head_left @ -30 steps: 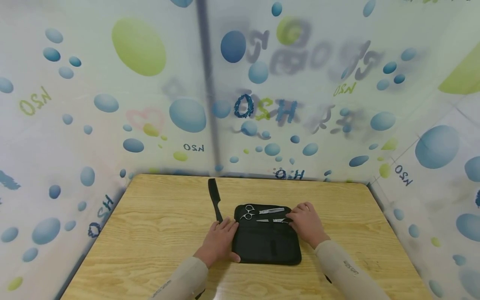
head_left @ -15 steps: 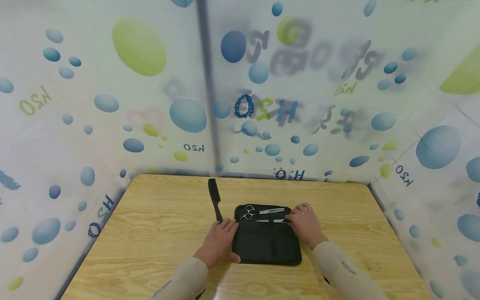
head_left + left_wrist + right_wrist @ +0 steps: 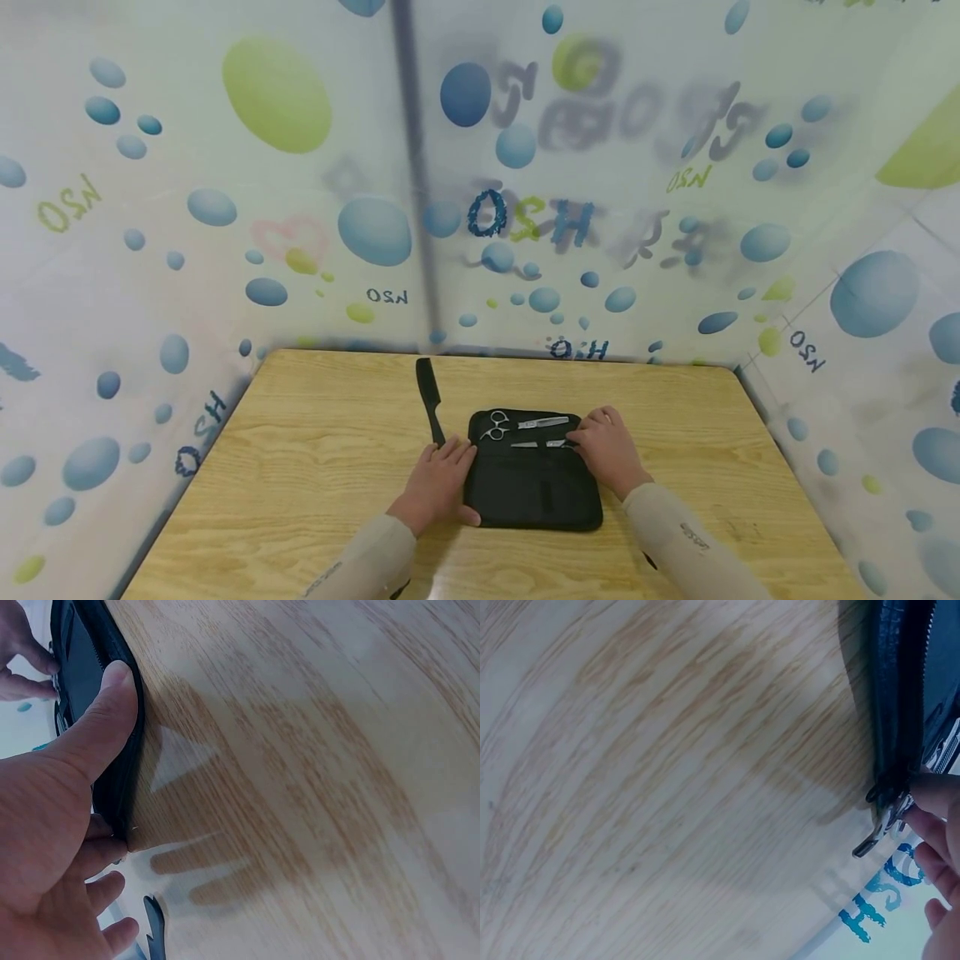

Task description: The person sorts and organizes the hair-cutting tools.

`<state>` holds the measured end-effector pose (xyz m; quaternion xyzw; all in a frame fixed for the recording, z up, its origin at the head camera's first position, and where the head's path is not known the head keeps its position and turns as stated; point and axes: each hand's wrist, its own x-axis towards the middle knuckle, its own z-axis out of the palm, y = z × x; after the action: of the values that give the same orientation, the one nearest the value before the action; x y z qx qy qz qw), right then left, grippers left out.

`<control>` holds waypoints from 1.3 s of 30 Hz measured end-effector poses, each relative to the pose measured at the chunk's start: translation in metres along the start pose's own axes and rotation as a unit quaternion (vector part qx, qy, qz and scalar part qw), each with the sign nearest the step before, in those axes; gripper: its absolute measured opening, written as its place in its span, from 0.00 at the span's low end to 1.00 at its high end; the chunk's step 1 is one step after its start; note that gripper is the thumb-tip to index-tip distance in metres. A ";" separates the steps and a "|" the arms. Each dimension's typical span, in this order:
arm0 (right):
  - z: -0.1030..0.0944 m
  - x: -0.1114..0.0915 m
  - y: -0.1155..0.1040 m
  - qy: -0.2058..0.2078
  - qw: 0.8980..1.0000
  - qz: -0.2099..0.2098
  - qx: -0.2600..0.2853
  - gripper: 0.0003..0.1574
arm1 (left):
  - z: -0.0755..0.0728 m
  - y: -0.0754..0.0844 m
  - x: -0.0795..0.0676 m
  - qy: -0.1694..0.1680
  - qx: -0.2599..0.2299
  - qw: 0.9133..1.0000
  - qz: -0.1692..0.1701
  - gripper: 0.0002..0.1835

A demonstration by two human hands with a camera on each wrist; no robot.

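Note:
A black zip case (image 3: 517, 496) lies unfolded on the wooden table. Silver thinning scissors (image 3: 546, 422) sit in its upper part, finger loops to the left. Below them a second pair of scissors (image 3: 555, 443) points its blades left, crossed by a black band. My right hand (image 3: 609, 450) pinches the handle end of this lower pair at the case's right edge, hiding its loops. A metal zipper pull (image 3: 866, 846) hangs beside those fingers in the right wrist view. My left hand (image 3: 438, 482) rests along the case's left edge, its thumb (image 3: 116, 679) pressing the near corner.
A black comb (image 3: 429, 392) with a handle lies left of the case, its lower end close to my left fingertips. Patterned walls (image 3: 330, 275) stand behind and beside the wooden table (image 3: 300, 433).
My right hand has shifted slightly left, and the lower scissors have slid a little left with it. My left hand, the case and the comb stay in place.

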<state>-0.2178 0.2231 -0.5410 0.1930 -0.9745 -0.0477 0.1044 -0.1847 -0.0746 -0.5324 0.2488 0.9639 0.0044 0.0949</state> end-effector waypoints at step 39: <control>-0.004 0.005 -0.009 -0.008 1.000 0.001 0.014 0.09 | 0.003 -0.001 -0.001 0.003 0.000 1.000 0.004 0.58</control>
<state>-0.2187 0.2129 -0.5374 0.1935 -0.9760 -0.0352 0.0935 -0.1839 -0.0758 -0.5357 0.2528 0.9631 0.0051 0.0920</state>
